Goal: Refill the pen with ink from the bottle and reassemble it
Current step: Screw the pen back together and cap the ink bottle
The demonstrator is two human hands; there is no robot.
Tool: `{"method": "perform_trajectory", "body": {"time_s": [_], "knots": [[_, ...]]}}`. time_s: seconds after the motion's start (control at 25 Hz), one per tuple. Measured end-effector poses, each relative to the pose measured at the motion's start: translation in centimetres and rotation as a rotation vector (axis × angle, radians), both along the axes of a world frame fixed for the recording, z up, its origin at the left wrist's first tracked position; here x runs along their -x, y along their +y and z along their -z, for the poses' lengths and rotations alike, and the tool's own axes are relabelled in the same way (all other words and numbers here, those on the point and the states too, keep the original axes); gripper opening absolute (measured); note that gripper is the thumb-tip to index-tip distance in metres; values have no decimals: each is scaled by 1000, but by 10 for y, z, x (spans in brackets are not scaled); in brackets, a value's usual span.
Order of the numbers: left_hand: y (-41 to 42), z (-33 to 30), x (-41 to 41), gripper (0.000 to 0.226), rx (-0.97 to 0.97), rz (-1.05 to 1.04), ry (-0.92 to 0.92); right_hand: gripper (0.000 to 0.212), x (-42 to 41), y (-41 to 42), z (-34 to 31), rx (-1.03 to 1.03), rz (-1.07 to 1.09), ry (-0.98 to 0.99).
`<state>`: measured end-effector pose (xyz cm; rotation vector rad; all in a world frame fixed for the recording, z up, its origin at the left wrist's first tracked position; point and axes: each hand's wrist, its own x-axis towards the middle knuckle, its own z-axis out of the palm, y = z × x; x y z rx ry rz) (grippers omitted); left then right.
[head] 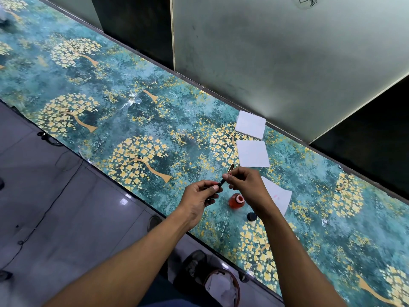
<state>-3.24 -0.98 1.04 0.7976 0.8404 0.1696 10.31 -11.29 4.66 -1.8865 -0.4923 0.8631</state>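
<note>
I hold a slim dark pen with a gold end above the table, between both hands. My left hand pinches its lower dark end. My right hand grips the upper part, and the gold tip sticks out past my fingers. Just below my hands, an uncapped bottle of red ink stands on the table. Its dark cap lies beside it, close to my right wrist. I cannot tell whether the pen is in one piece or two.
Two white folded tissues lie beyond my hands, and a third with a faint pink stain lies under my right forearm. The table has a teal cover with gold trees. A wall panel runs behind; a waste bin stands below the table edge.
</note>
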Motion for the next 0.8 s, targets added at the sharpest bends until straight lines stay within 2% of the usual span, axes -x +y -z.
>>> {"method": "perform_trajectory", "body": {"time_s": [0.08, 0.12, 0.24, 0.32, 0.52, 0.68, 0.8], "knots": [[-2, 0, 1, 11, 8, 1, -6, 35, 2, 1, 2, 37, 24, -41], [-2, 1, 1, 12, 12, -1, -7, 36, 3, 1, 1, 44, 21, -47], [-2, 0, 2, 12, 25, -14, -13, 13, 5, -2, -3, 9, -48, 12], [-1, -1, 2, 12, 28, -22, -17, 7, 7, -2, -4, -16, -74, 19], [-3, -4, 1, 10, 39, -23, -24, 34, 11, 3, 1, 24, 23, -31], [-1, -4, 2, 10, 48, -39, -25, 8, 9, -1, -3, -40, -2, 49], [-1, -4, 2, 11, 49, -37, -22, 11, 9, -2, -1, -50, 23, 47]]}}
